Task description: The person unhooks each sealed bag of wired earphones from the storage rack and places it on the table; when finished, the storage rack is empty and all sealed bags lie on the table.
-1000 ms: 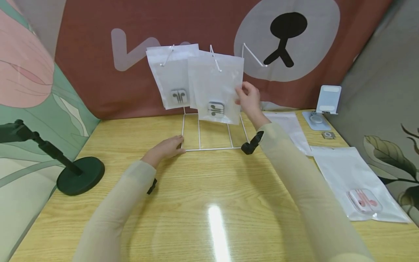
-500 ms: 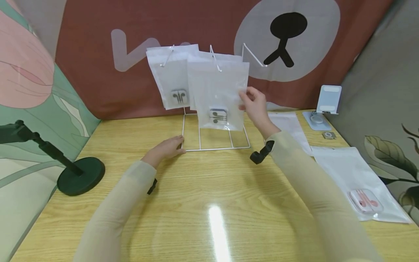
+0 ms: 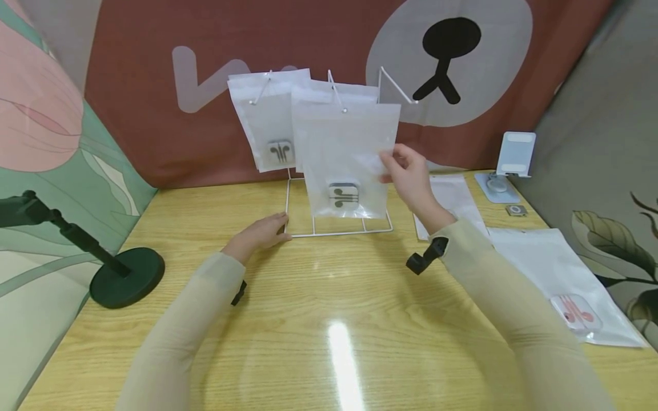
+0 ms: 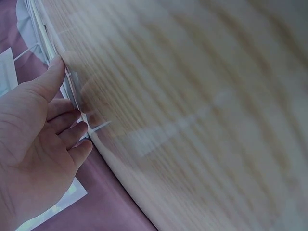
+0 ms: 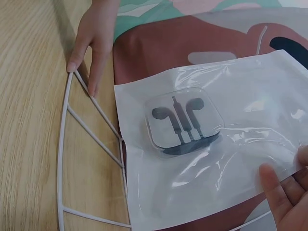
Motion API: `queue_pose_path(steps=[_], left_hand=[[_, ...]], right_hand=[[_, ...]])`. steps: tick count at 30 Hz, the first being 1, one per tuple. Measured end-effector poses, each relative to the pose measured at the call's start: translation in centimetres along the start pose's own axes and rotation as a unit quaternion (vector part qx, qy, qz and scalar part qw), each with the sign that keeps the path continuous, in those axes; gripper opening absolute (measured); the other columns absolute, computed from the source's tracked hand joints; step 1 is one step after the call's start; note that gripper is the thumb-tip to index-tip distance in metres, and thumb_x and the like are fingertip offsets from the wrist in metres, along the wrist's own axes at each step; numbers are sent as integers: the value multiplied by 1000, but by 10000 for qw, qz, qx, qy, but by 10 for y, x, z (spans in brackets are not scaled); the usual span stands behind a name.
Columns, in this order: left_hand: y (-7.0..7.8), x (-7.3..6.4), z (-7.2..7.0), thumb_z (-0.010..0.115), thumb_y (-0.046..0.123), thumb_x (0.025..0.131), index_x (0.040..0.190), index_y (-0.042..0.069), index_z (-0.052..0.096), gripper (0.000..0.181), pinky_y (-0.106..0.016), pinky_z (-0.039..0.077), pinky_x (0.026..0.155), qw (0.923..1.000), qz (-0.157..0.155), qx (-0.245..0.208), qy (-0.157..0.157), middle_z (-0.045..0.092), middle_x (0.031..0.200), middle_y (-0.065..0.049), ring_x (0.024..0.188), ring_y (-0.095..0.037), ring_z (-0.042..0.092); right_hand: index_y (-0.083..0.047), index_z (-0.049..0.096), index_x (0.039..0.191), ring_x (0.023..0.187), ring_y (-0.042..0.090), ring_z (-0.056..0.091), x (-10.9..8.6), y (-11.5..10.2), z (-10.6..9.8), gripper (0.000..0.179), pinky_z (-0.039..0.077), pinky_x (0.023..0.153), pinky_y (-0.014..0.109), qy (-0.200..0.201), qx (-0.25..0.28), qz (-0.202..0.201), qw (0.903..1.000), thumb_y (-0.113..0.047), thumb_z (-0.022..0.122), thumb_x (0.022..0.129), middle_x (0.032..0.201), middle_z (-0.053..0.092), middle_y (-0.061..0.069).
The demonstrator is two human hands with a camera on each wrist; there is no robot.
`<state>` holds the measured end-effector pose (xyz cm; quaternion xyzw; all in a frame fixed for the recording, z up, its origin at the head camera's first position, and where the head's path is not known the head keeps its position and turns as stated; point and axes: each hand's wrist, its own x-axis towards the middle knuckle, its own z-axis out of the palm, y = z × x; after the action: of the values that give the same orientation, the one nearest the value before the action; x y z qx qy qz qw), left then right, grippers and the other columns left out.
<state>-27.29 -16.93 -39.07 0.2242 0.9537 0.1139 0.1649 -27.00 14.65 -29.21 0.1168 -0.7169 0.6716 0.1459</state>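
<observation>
My right hand (image 3: 415, 178) pinches the right edge of a clear-fronted white plastic bag (image 3: 346, 151). Inside it lies an earphone case (image 5: 185, 120) with dark earphones. The bag's top is at the tip of the middle hook (image 3: 336, 94) of a white wire rack (image 3: 339, 233); whether the hook still passes through its hole is hard to tell. Behind it hangs another white bag (image 3: 360, 92). On the left hook hang several bags (image 3: 267, 123), the front one with an earphone case. My left hand (image 3: 259, 234) rests at the rack base's front left corner, thumb and fingers touching the wire.
The right hook (image 3: 398, 85) of the rack bears no bag. White bags lie on the table at right, one (image 3: 545, 262) with pink earphones. Beyond them are a phone stand (image 3: 516, 154) and a small square device (image 3: 516, 210). A black stand (image 3: 127, 277) is at left.
My right hand has drawn the front bag forward along the middle hook to its tip, toward me and slightly right. More of the bag behind shows. My left hand has stayed put.
</observation>
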Motion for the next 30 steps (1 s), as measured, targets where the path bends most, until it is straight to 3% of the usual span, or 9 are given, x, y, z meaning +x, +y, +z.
queue_pose_path(steps=[5,10,19,25,30], left_hand=[[-1,1,1,49,30,96,143,-7,21,66,-43,14,110,10000,21,18,22,17,147,-24,135,-36,16],[-1,1,1,50,31,96,143,-7,21,66,-43,14,110,10000,16,10,35,17,147,-24,135,-35,16],[-1,0,1,49,31,96,143,-6,20,67,-42,13,110,10000,-4,-16,65,16,148,-22,135,-34,15],[0,1,2,50,31,96,143,-6,20,66,-42,14,110,10000,7,3,59,16,148,-23,135,-35,16],[-1,1,1,50,30,96,143,-7,21,66,-42,15,110,10000,28,38,39,17,147,-24,135,-36,16]], right_hand=[[-3,59,82,53,16,61,-8,-8,-3,12,55,56,27,-23,221,-68,9997,-13,61,90,77,59,6],[3,60,91,50,16,60,-18,-10,-8,13,54,54,26,-52,416,-211,9989,-10,61,89,78,61,4],[0,63,95,52,15,61,-39,-11,-29,13,54,51,28,-144,-39,-600,9981,-11,60,90,77,64,2],[-4,66,104,56,13,62,-50,-10,-45,17,53,49,26,-115,-298,-645,9974,-13,60,90,89,64,2],[-5,67,101,52,12,60,-60,-9,-57,14,53,48,24,-91,-360,-592,9976,-11,60,91,86,63,3]])
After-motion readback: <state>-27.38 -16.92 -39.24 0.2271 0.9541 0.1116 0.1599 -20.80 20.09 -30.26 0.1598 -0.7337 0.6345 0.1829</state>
